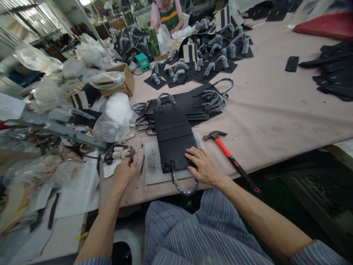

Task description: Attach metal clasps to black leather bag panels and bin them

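Observation:
My right hand [204, 166] lies on the lower right edge of a black bag panel [176, 129], its fingers spread over the surface. The panel has a plastic-wrapped handle at each end and rests partly on a pale board [151, 162]. At the left, my left hand [126, 172] is closed around a short upright metal tool [131, 154], whose exact kind I cannot make out. Just right of that hand, a thin dark rod [142, 164] lies on the table. A claw hammer [226, 149] with a red and black handle lies right of the panel.
Stacked black panels [198, 99] with wrapped handles lie behind the board. Farther back are more handled pieces [179, 73], a teal box [142, 62] and a person [167, 18]. Plastic bags [113, 114] crowd the left; a phone [292, 64] lies at right.

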`<state>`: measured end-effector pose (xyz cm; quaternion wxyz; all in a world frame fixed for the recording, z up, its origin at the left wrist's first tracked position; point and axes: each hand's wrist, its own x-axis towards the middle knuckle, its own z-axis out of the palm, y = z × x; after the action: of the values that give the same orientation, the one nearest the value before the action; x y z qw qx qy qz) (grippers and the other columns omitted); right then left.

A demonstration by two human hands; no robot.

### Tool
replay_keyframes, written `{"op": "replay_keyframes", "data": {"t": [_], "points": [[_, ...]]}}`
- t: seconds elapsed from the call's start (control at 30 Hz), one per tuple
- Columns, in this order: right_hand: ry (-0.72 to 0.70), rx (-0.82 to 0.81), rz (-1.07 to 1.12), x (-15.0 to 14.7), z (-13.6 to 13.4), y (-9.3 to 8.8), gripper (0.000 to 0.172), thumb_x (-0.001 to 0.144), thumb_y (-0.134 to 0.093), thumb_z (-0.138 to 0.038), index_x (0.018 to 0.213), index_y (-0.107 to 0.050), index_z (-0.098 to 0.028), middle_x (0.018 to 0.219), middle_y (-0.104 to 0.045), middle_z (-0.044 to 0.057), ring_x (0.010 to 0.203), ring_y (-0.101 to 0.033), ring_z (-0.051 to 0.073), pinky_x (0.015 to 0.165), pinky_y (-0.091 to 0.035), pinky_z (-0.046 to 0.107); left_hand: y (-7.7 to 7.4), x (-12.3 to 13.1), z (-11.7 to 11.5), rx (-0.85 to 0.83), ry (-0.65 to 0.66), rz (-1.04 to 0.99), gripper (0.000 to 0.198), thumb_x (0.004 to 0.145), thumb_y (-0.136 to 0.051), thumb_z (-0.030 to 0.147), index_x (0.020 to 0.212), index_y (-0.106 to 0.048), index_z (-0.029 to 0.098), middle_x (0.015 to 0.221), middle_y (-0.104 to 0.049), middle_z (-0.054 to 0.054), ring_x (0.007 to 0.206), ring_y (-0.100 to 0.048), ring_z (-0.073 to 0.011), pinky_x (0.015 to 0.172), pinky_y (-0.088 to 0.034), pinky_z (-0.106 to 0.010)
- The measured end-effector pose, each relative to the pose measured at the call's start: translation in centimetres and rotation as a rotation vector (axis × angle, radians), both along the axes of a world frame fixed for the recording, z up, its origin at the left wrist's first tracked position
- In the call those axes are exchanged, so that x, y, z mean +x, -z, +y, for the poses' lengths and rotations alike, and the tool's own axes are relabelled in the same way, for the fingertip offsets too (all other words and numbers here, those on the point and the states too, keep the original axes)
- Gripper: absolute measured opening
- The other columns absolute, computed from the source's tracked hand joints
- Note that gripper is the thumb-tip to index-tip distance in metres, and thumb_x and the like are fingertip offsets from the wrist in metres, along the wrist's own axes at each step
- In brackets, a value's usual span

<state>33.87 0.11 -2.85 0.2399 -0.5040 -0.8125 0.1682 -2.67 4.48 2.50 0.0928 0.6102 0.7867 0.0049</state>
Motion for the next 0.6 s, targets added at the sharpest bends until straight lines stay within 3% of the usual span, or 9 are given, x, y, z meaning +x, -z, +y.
{"op": "replay_keyframes", "data": {"t": [0.1, 0.23, 0.3, 0.4, 0.6], "points": [[-0.003, 0.019, -0.005, 0.0, -0.1, 0.4, 0.050, 0.090, -0.057, -0.028, 0.139, -0.059, -0.018, 0.153, -0.051, 0.012, 0.144, -0.042, 0.033, 0.121, -0.031, 0.058, 0.1, -1.0, -1.4, -0.076, 0.002, 0.113, 0.025, 0.092, -0.055, 0.035, 0.100, -0.070, 0.016, 0.097, -0.075, -0.015, 0.095, -0.070, -0.0340, 0.081, -0.053, -0.039], [-0.016, 0.061, -0.039, 0.1, -0.1, 1.0, 0.048, 0.093, -0.055, -0.030, 0.138, -0.059, -0.017, 0.152, -0.051, 0.013, 0.143, -0.044, 0.034, 0.119, -0.032, 0.059, 0.3, 0.2, -2.1, 0.082, 0.039, 0.157, 0.024, 0.094, -0.052, 0.026, 0.105, -0.071, 0.016, 0.111, -0.073, -0.015, 0.099, -0.070, -0.0307, 0.084, -0.052, -0.037], [-0.024, 0.079, -0.047, 0.1, 0.0, 1.2, 0.047, 0.094, -0.054, -0.032, 0.138, -0.059, -0.016, 0.152, -0.052, 0.013, 0.142, -0.045, 0.035, 0.118, -0.033, 0.060, 0.6, 1.1, -1.7, 0.113, 0.052, 0.105, 0.023, 0.094, -0.053, 0.027, 0.101, -0.072, 0.017, 0.109, -0.074, -0.015, 0.099, -0.070, -0.0288, 0.085, -0.052, -0.036], [-0.021, 0.081, -0.052, 0.0, 0.1, 1.3, 0.046, 0.095, -0.053, -0.032, 0.138, -0.059, -0.016, 0.151, -0.052, 0.014, 0.142, -0.044, 0.035, 0.118, -0.034, 0.059, 1.1, 2.2, -0.7, 0.024, 0.039, -0.015, 0.018, 0.090, -0.061, 0.031, 0.093, -0.073, 0.018, 0.099, -0.076, -0.014, 0.096, -0.072, -0.0283, 0.082, -0.053, -0.033], [-0.009, 0.045, -0.051, -0.2, 0.1, 0.9, 0.047, 0.093, -0.055, -0.028, 0.138, -0.060, -0.017, 0.151, -0.052, 0.013, 0.143, -0.043, 0.033, 0.119, -0.034, 0.058, 1.3, 2.9, 1.8, -0.171, 0.015, -0.063, 0.005, 0.075, -0.068, 0.021, 0.078, -0.069, 0.017, 0.099, -0.076, -0.021, 0.103, -0.072, -0.0349, 0.083, -0.052, -0.036]]}}
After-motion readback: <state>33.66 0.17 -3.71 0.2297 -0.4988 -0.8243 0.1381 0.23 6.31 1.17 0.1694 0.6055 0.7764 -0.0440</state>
